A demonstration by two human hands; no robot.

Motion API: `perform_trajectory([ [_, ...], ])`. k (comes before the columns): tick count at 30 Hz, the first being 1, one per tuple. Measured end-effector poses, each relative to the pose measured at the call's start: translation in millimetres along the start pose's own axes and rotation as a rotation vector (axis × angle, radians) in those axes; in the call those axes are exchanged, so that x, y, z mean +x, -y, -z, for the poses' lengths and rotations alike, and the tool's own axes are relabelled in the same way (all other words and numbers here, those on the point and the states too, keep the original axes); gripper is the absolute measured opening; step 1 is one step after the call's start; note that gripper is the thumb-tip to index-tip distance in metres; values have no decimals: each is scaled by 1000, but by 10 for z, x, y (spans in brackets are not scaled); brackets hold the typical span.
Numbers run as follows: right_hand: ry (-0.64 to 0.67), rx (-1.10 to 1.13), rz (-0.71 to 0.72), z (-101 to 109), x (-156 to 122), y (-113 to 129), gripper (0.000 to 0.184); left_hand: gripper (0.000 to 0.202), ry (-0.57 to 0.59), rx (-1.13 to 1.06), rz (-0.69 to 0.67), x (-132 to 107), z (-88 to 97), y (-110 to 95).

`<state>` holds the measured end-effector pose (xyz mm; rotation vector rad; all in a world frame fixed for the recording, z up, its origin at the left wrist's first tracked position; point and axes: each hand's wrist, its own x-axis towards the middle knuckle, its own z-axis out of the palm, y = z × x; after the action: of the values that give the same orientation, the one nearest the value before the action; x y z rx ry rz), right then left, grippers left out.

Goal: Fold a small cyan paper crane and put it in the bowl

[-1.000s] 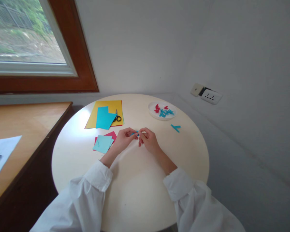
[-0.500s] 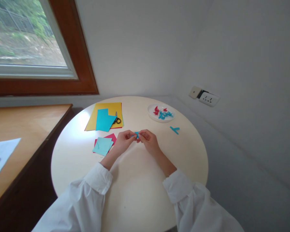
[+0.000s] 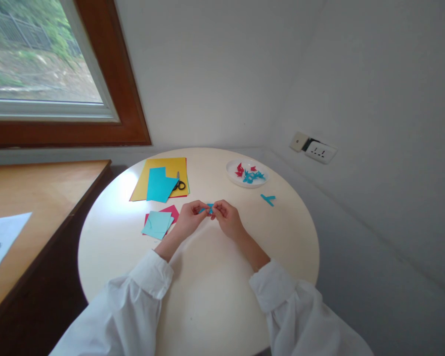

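Blue paper (image 3: pixel 210 208) is between your 2 hands, near the middle of the bench (image 3: pixel 215 296). You have the fingers of your left hand (image 3: pixel 190 216) pinched closed on its left side, and those of your right hand (image 3: pixel 229 217) pinched closed on its right side. Your fingertips hide most of it, so its exact shape and folds cannot be told.

Ahead and to your right, a white dish (image 3: pixel 241 183) holds a small group of red shapes (image 3: pixel 239 170) and blue shapes (image 3: pixel 252 176). Those look finished, as far as you can judge; the piece in your fingers seems partly worked and is not in the dish. Just beside the dish, on your side of it, blue strips (image 3: pixel 269 199) lie in a rough Y, apart from the rest.

Much stock looks unused. To your left, pale blue squares (image 3: pixel 156 224) lie over red paper (image 3: pixel 175 212). Beyond them, a large blue sheet (image 3: pixel 156 183) rests on a yellow sheet (image 3: pixel 154 163), its corner partly covering the scissors (image 3: pixel 181 185), which neither of your hands touches.
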<state>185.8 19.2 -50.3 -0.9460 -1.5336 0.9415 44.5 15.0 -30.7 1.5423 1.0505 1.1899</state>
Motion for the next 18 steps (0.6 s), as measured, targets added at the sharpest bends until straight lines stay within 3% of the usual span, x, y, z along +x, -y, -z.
perform_trajectory([
  [18, -90, -78, 83, -33, -30, -32, 7, 14, -79, -99, 11, 3, -43, 21],
])
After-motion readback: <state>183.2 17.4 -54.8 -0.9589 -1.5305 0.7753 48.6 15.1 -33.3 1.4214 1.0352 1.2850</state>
